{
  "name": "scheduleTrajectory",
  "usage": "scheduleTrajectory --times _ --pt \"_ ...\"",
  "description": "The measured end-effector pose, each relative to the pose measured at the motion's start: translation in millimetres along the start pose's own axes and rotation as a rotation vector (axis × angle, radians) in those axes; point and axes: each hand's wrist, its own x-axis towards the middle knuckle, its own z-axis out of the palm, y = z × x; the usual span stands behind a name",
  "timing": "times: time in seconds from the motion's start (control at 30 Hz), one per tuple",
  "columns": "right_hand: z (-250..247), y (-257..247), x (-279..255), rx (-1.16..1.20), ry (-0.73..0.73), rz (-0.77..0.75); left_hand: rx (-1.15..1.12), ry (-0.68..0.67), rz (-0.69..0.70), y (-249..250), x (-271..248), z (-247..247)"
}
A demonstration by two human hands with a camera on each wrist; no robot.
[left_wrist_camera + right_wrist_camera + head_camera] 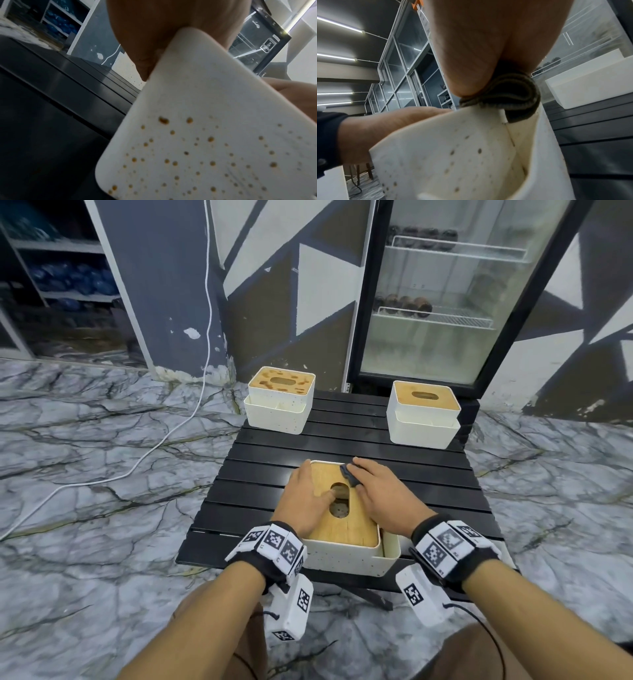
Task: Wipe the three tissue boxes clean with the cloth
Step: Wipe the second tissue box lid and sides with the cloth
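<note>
The near tissue box (346, 542), a cream plastic box with a light wooden lid and an oval slot, stands at the 6 o'clock edge of the black slatted bench (342, 440). The right hand (380, 491) lies flat on the lid, and its fingers (368, 469) press a small folded dark grey cloth (350, 477) at the far right part of the lid; they are nearly straight, not curled round the cloth. The left hand (305, 498) rests on the left side of the lid, fingers relaxed, with one finger at the slot, and seems to steady the box.

At 11 o'clock stands a second cream box (279, 400) whose wooden lid carries many dark blotches. At 1 o'clock a third cream box (423, 414) shows a plain lid with no visible marks.

I judge the task is in an early or middle part: the near lid looks mostly clean, but the sides and the stained far box are left.

The head view shows the lids and all three boxes. Only the left wrist view shows the brown spots on the near box's wall (205, 148), and the right wrist view shows the cloth (508, 94) folded in layers under the hand, at the box's rim.
</note>
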Motion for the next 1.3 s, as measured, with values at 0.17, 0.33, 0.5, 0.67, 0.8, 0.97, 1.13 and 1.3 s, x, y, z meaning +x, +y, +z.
scheduleTrajectory --times 0.17,0.33,0.5,0.67,0.8,0.97,1.13,1.3 --pt "-7 -3 -2 -0.085 -0.036 0.015 0.216 -0.081 0.047 -3 8 -16" --pt "-6 -16 -2 -0.135 -0.015 0.044 0.473 0.043 0.096 3 4 -32" --pt "-1 -22 -1 -0.074 0.028 0.092 0.349 0.132 0.219 13 -11 -32" --pt "-1 -25 -3 -0.024 0.061 0.116 0.221 0.086 0.238 28 -31 -18" --pt "-3 -27 -6 -0.008 0.076 0.111 0.255 -0.034 0.134 30 -33 -4" --pt "-7 -25 -16 0.007 0.046 0.100 0.142 -0.067 0.039 33 -33 -1" --pt "-14 -20 -29 0.070 0.013 0.058 0.006 -0.108 -0.071 41 -28 1" --pt "-9 -17 -40 0.115 0.050 0.044 -0.026 -0.020 -0.108 42 -27 9"
